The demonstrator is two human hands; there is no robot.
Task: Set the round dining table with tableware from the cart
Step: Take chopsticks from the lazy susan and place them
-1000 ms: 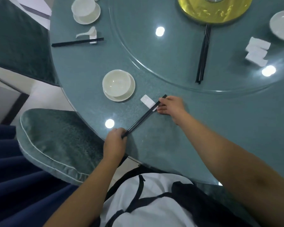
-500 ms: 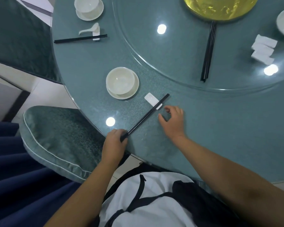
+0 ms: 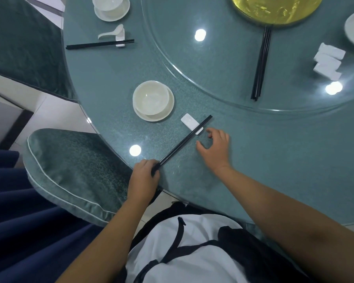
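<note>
Your left hand pinches the handle end of the chopsticks; tips sit on the rest, at 3 o'clock of the bowl. Right hand hovers loosely curled, empty. This setting lacks a spoon; spare chopsticks and rests wait unplaced.

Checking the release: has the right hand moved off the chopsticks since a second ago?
Yes. The right hand has drawn back toward the person, off the chopsticks on the rest.
</note>
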